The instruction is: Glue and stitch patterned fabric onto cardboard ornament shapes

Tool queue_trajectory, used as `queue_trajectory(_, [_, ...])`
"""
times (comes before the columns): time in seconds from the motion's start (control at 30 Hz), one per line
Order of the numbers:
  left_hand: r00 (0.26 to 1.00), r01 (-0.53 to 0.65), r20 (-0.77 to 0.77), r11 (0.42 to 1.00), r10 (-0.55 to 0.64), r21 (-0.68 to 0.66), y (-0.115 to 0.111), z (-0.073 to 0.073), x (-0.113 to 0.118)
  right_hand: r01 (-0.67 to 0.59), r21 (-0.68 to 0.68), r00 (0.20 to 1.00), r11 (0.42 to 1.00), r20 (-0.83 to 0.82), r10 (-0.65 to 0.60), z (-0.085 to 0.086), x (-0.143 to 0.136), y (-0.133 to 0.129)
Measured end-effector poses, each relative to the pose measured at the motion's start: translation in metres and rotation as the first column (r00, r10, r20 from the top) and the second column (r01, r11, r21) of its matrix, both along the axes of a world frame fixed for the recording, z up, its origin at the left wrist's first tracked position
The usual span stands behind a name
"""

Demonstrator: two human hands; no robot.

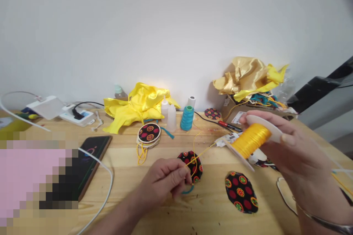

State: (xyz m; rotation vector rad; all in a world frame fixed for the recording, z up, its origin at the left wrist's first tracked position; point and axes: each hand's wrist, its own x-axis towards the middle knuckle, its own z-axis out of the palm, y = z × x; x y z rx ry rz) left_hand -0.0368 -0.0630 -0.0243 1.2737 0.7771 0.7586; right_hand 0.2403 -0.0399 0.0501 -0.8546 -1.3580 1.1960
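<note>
My right hand (292,150) grips a white-flanged spool (252,140) wound with shiny yellow cord, held tilted above the table. From the spool a strand of yellow cord (203,152) runs left to my left hand (169,178), whose thumb and fingers pinch it. Just behind the left fingers lies a black fabric piece (197,169) with red and orange flower circles, partly hidden by the hand. A bit of teal cord (188,190) shows beside it. Between my hands, nearer to me, a second patterned fabric piece (241,192) lies flat.
Farther back stand a teal thread cone (187,118), white squeeze bottles (171,117) and yellow satin cloth (135,104). Stacked round pieces (149,134) lie at centre left. A phone (95,161) and white cable (111,176) are left; a cloth-filled cardboard box (230,112) stands back right.
</note>
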Motion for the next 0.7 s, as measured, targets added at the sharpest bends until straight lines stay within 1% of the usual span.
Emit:
queue_trajectory(0.13, [0.986, -0.091, 0.132, 0.991, 0.104, -0.098, 0.002, 0.003, -0.003, 0.073, 0.001, 0.995, 0.997, 0.064, -0.073, -0.007, 0.003, 0.012])
queue_trajectory(0.2, [0.974, -0.12, 0.179, 0.987, 0.138, -0.109, 0.003, 0.005, -0.005, 0.116, 0.022, 0.989, 0.993, 0.091, -0.118, -0.009, 0.005, 0.015])
queue_trajectory(0.23, [0.968, -0.14, 0.197, 0.986, 0.156, -0.091, 0.004, 0.006, -0.006, 0.146, 0.041, 0.982, 0.988, 0.115, -0.15, -0.009, 0.005, 0.017])
queue_trajectory(0.33, [0.943, -0.243, 0.246, 0.969, 0.223, 0.05, 0.006, 0.009, -0.01, 0.227, 0.118, 0.94, 0.967, 0.232, -0.25, -0.011, 0.006, 0.022])
queue_trajectory(0.37, [0.935, -0.287, 0.251, 0.95, 0.251, 0.12, 0.007, 0.01, -0.011, 0.24, 0.143, 0.925, 0.96, 0.267, -0.271, -0.011, 0.006, 0.024])
queue_trajectory(0.43, [0.923, -0.358, 0.242, 0.896, 0.298, 0.263, 0.008, 0.012, -0.013, 0.24, 0.177, 0.903, 0.954, 0.32, -0.287, -0.013, 0.004, 0.031])
queue_trajectory(0.5, [0.92, -0.381, 0.234, 0.854, 0.313, 0.355, 0.009, 0.014, -0.016, 0.225, 0.198, 0.878, 0.954, 0.384, -0.286, -0.016, 0.0, 0.04])
queue_trajectory(0.53, [0.922, -0.373, 0.248, 0.854, 0.297, 0.363, 0.009, 0.015, -0.016, 0.226, 0.211, 0.85, 0.951, 0.434, -0.298, -0.017, -0.003, 0.045])
queue_trajectory(0.57, [0.921, -0.362, 0.278, 0.868, 0.275, 0.339, 0.009, 0.016, -0.017, 0.238, 0.227, 0.81, 0.944, 0.491, -0.322, -0.019, -0.006, 0.051])
queue_trajectory(0.63, [0.907, -0.318, 0.361, 0.915, 0.217, 0.247, 0.008, 0.018, -0.017, 0.282, 0.261, 0.69, 0.923, 0.614, -0.384, -0.022, -0.014, 0.063])
queue_trajectory(0.7, [0.881, -0.269, 0.439, 0.95, 0.177, 0.157, 0.006, 0.021, -0.018, 0.305, 0.266, 0.56, 0.914, 0.727, -0.398, -0.027, -0.022, 0.077])
